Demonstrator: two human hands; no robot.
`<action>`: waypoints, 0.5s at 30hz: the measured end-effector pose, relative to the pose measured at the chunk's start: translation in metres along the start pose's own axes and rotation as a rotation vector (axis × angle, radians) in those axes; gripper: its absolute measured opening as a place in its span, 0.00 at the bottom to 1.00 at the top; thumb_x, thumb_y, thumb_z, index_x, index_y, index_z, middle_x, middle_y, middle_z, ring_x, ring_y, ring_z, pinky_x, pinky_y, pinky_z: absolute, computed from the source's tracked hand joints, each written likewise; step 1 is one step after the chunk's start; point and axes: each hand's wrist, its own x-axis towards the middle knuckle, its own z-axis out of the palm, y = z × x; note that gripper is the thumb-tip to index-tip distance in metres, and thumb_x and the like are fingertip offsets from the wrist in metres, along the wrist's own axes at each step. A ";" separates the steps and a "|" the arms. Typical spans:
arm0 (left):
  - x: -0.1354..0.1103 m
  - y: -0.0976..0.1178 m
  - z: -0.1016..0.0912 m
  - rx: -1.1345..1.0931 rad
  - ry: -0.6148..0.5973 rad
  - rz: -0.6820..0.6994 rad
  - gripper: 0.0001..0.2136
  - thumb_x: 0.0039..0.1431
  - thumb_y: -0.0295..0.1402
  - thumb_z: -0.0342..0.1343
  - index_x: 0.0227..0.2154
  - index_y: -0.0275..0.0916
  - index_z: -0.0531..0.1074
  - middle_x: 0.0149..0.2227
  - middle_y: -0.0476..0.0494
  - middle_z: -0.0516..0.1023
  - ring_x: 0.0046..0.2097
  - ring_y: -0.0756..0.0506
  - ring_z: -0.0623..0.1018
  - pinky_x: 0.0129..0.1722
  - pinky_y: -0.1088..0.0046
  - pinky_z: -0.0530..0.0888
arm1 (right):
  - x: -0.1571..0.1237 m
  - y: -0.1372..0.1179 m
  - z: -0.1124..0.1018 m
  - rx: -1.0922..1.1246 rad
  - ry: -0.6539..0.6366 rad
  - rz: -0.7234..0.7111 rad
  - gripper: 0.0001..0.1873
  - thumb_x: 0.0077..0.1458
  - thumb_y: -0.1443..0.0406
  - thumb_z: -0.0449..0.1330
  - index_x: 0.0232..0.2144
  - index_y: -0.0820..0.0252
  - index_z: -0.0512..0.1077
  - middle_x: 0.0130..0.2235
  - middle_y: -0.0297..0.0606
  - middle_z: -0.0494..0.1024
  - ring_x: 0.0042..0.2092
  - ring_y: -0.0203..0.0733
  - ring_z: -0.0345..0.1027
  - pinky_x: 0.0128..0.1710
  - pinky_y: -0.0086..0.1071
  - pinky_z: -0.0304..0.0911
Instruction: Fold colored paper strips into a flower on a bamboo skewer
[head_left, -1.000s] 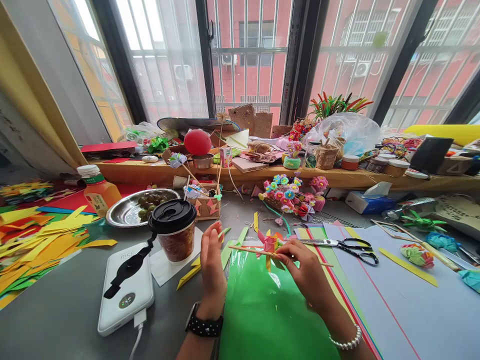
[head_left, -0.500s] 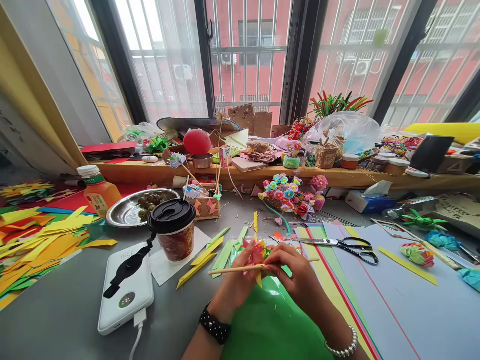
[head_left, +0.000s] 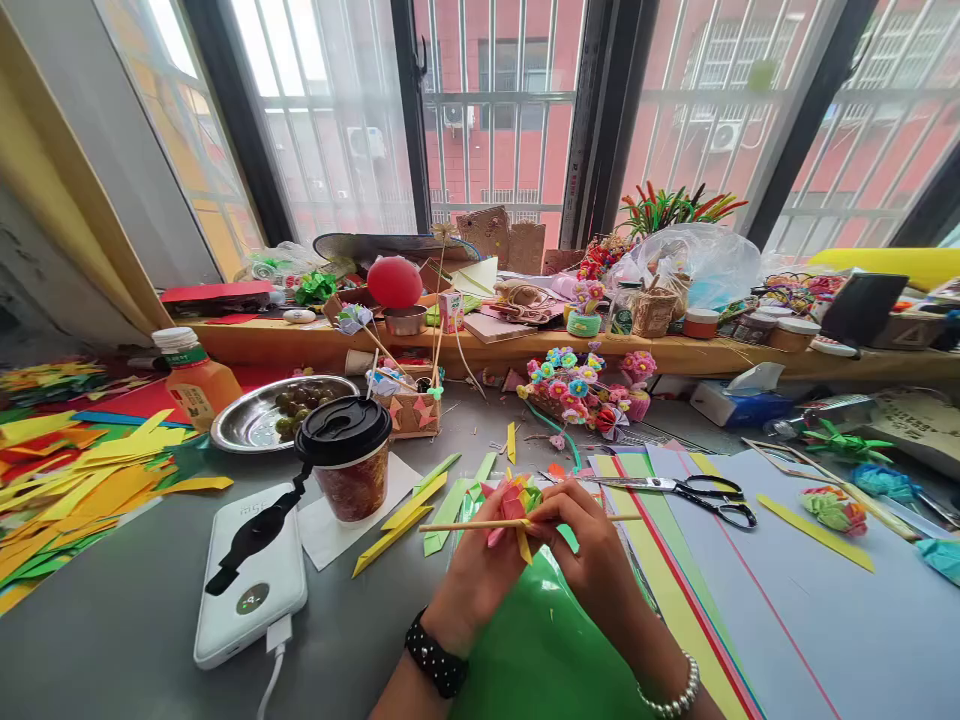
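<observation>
Both my hands meet low in the middle over a green sheet [head_left: 525,640]. Between them is a folded paper flower [head_left: 514,500] in pink, yellow and green, threaded on a thin wooden stick [head_left: 457,525] that lies level. My left hand [head_left: 480,570], with a black watch on the wrist, has its fingers closed round the flower from the left. My right hand [head_left: 592,550], with a bead bracelet, pinches the stick and the flower from the right. Loose paper strips [head_left: 420,505] in yellow and green lie just left of my hands.
A lidded cup [head_left: 346,458] and a white power bank [head_left: 251,570] stand to the left, with a metal dish [head_left: 259,420] and juice bottle [head_left: 193,385] behind. Scissors [head_left: 697,492] lie on stacked coloured sheets [head_left: 787,600] at right. Paper scraps [head_left: 82,480] pile at far left; a cluttered shelf [head_left: 450,345] runs under the window.
My left hand came over from the strips to join the right on the flower. The stick and flower moved left and lower, and now shift slightly as both hands hold them.
</observation>
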 end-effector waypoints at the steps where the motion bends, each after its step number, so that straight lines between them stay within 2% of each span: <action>1: 0.000 0.000 0.000 -0.022 0.000 -0.003 0.13 0.59 0.33 0.46 0.22 0.34 0.67 0.20 0.50 0.69 0.23 0.54 0.70 0.27 0.78 0.69 | 0.000 0.001 0.001 0.003 0.007 -0.006 0.04 0.53 0.70 0.53 0.29 0.59 0.68 0.32 0.38 0.69 0.34 0.41 0.64 0.33 0.33 0.62; 8: -0.001 0.001 0.003 -0.130 0.059 -0.041 0.18 0.61 0.32 0.41 0.20 0.32 0.67 0.18 0.49 0.68 0.21 0.53 0.70 0.25 0.77 0.69 | -0.002 0.000 0.006 -0.002 0.044 0.015 0.04 0.53 0.71 0.53 0.30 0.59 0.67 0.33 0.38 0.68 0.36 0.42 0.64 0.35 0.34 0.61; 15: 0.000 0.000 0.000 -0.128 0.047 -0.034 0.17 0.61 0.31 0.40 0.20 0.32 0.67 0.18 0.49 0.67 0.21 0.53 0.70 0.25 0.77 0.69 | 0.001 -0.001 0.005 0.076 -0.018 0.079 0.04 0.52 0.71 0.54 0.28 0.59 0.67 0.33 0.38 0.68 0.35 0.41 0.64 0.34 0.34 0.62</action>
